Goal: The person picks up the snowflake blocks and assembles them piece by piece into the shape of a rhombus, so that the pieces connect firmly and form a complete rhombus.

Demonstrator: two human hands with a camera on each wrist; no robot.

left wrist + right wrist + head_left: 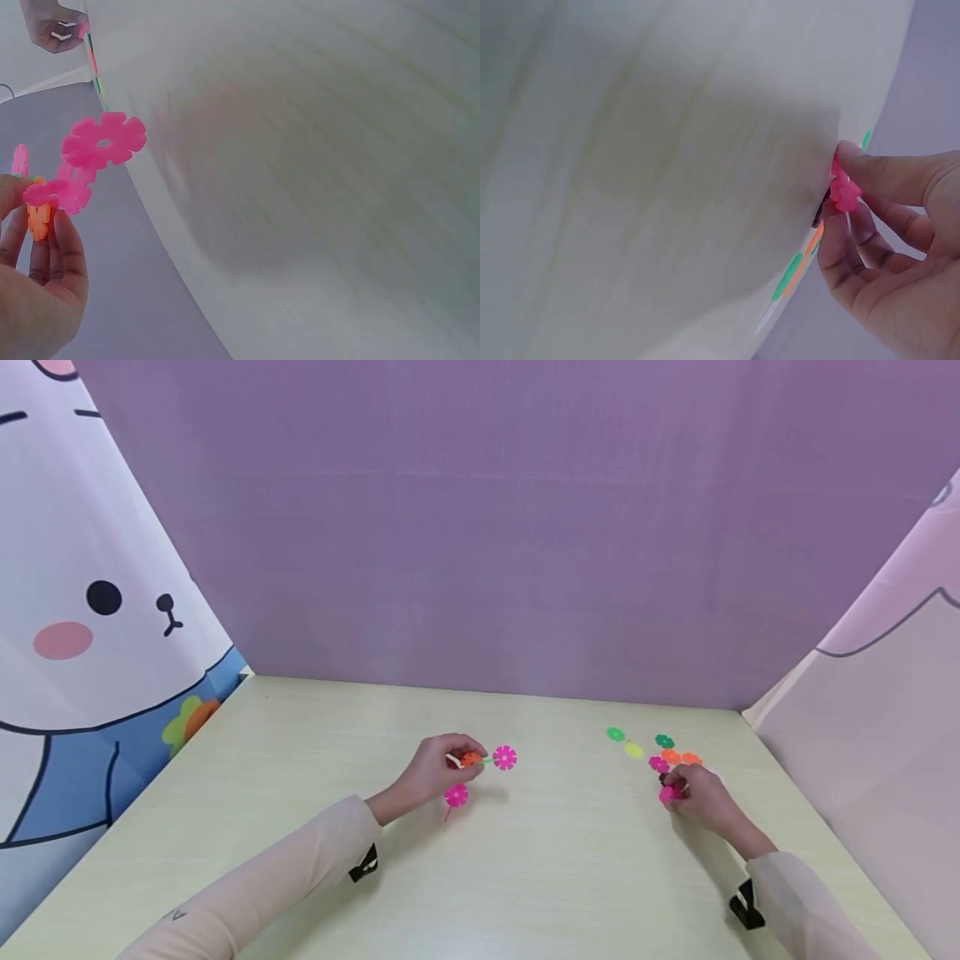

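Note:
My left hand [435,770] pinches a small joined cluster of notched, flower-shaped building discs above the table. An orange disc [471,760] sits between its fingers, a pink disc [505,757] sticks out to the right, and another pink disc [456,795] hangs below. From the left wrist, the pink discs [81,152] show joined at angles above the orange one [39,223]. At the right, my right hand [707,798] grips a loose pink disc [846,193] between thumb and fingers, low over the table. Part of that disc is hidden by the fingers.
Around the right hand lie several loose discs: light green [615,734], yellow [633,750], dark green [664,741], orange [671,757] and magenta [658,764]. Purple cloth [480,543] stands behind the pale wooden table [555,877], with printed cloth panels at both sides.

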